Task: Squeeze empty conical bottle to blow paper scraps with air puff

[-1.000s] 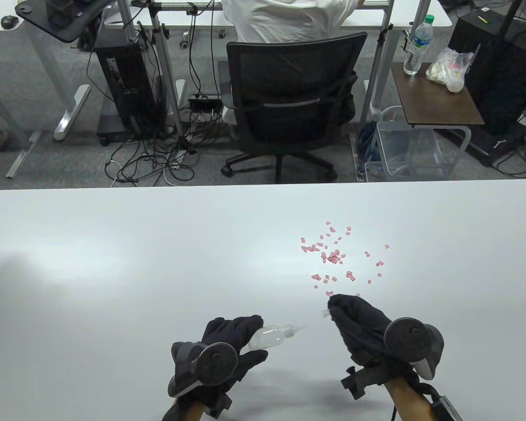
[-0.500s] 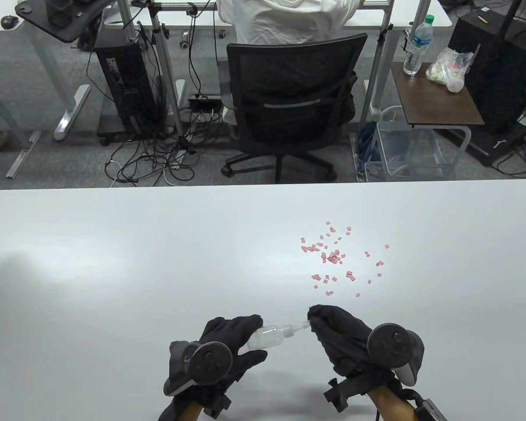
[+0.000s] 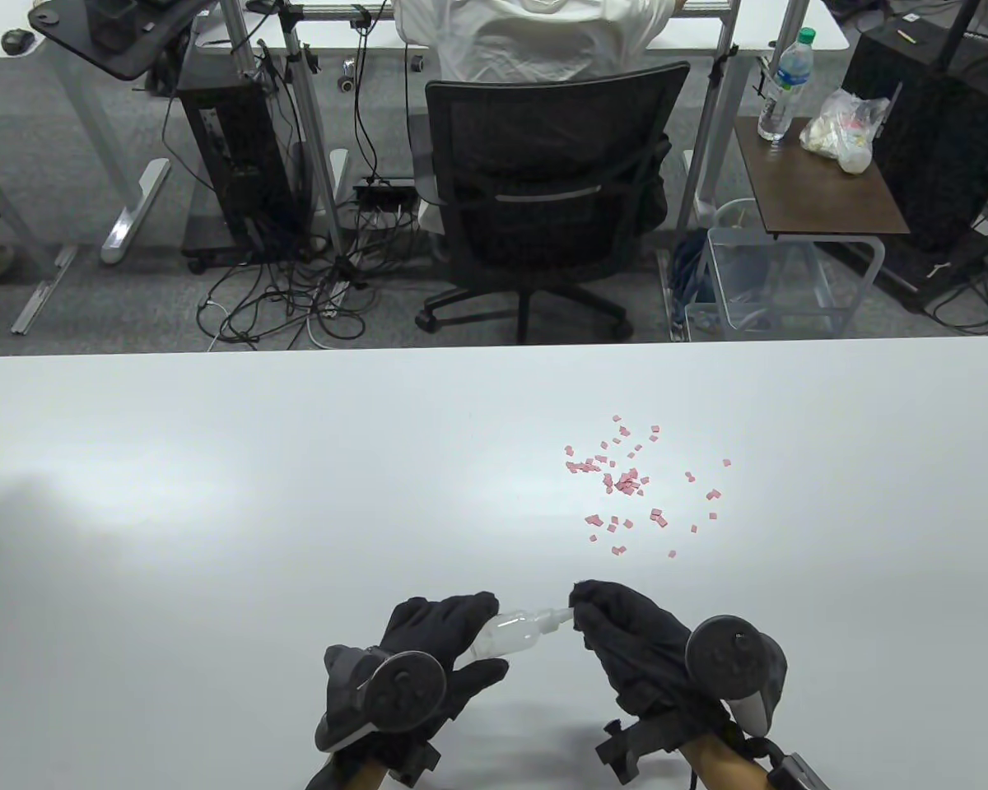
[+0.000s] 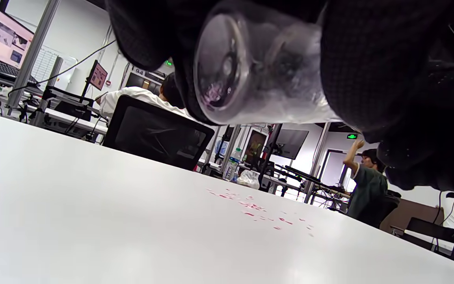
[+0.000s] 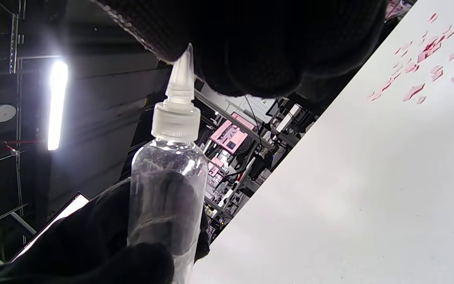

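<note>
A clear, empty conical bottle [image 3: 510, 632] lies sideways in my left hand [image 3: 453, 634], which grips its body just above the table's near edge. Its white nozzle [image 3: 556, 615] points right. My right hand [image 3: 583, 607] pinches the nozzle's tip; the right wrist view shows the cone [image 5: 180, 79] running up into my fingertips [image 5: 250, 47]. Whether a small cap sits between them is hidden. The bottle's round base [image 4: 221, 67] fills the left wrist view between my fingers [image 4: 369, 59]. Pink paper scraps [image 3: 626, 481] lie scattered beyond my right hand.
The white table [image 3: 214, 494] bears only the scraps, also seen in the left wrist view [image 4: 254, 207] and the right wrist view [image 5: 424, 59]. Beyond the far edge a person sits in a black office chair [image 3: 543, 189].
My right hand has come back left and toward me from near the scraps, carrying a small clear piece, and its fingertips now close on the nozzle tip. The left hand has hardly moved.
</note>
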The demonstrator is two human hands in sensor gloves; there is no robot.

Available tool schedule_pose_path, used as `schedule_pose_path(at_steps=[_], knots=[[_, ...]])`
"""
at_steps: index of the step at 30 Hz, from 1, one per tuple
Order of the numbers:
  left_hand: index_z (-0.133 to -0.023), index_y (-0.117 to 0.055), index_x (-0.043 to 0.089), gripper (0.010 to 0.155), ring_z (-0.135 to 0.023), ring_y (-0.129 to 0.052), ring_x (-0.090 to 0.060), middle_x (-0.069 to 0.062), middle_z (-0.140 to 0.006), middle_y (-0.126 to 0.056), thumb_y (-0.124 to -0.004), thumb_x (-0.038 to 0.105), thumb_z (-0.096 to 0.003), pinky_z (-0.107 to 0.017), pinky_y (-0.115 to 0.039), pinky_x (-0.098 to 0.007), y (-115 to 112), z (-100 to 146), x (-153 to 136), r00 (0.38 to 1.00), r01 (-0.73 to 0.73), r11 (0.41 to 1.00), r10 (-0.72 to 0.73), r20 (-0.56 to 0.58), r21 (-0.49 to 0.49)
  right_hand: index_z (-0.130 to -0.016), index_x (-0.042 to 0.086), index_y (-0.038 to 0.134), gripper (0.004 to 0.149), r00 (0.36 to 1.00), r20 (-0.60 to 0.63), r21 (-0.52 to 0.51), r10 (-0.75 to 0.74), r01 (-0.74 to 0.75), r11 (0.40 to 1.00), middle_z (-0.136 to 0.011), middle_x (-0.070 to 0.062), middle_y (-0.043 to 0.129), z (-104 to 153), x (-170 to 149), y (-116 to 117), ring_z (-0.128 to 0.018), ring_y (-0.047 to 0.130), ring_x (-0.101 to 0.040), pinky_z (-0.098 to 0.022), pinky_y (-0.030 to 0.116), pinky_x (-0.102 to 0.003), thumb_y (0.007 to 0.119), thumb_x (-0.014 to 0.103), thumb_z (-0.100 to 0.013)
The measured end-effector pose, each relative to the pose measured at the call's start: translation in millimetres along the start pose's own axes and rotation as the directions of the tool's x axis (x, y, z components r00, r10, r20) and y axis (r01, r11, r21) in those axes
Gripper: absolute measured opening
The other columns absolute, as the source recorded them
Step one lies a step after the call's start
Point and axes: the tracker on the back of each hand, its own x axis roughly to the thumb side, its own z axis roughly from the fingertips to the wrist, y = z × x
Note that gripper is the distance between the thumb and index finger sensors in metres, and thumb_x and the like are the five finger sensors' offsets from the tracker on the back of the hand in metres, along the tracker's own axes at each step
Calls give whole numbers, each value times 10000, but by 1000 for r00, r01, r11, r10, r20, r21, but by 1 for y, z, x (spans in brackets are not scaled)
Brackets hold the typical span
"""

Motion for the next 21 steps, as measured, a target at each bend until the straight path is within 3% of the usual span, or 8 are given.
schedule_pose_path(at_steps=[4, 9, 13, 17, 21], knots=[[-1067, -709, 241, 738, -886, -963, -259, -52, -1031, -858, -966, 497, -424, -790, -620, -523, 0, 0, -1, 1000, 9, 1000, -9, 10, 0, -901, 88, 844, 393, 1000, -7, 26, -10, 10, 1000, -762, -172, 943, 0, -2, 1, -554, 985, -260, -465, 860, -501, 780, 307, -581], [-1067, -712, 239, 740, -879, -968, -250, -49, -1025, -863, -963, 505, -424, -792, -622, -517, -3, -2, -9, 997, -74, 994, 77, 23, -80, -914, 123, 865, 387, 998, 42, 51, -43, 41, 998, -776, -165, 966, -1, -2, 0, -548, 1006, -252, -463, 875, -491, 820, 275, -561], [-1065, -713, 246, 737, -886, -964, -251, -33, -1030, -861, -971, 499, -423, -792, -619, -520, -2, -2, -9, 998, -57, 996, 58, 19, -63, -905, 131, 878, 393, 996, 85, 86, -25, 18, 996, -778, -160, 975, -3, -3, -2, -552, 1014, -251, -468, 881, -491, 855, 276, -541], [-1065, -711, 245, 741, -892, -958, -254, -34, -1033, -857, -979, 488, -418, -794, -614, -523, -1, 0, -2, 999, 18, 1000, -18, 42, -8, -895, 116, 884, 418, 995, 100, 72, 15, -22, 997, -764, -156, 984, -3, -2, -3, -546, 1018, -251, -463, 887, -491, 897, 284, -512], [-1047, -730, 243, 741, -889, -961, -240, -29, -1020, -866, -1004, 472, -398, -797, -610, -516, 3, 4, 6, 984, 139, 982, -151, 93, 129, -890, 73, 871, 413, 997, 32, 92, 64, -67, 994, -719, -175, 986, -3, -2, 1, -526, 1023, -243, -444, 898, -491, 866, 267, -525]])
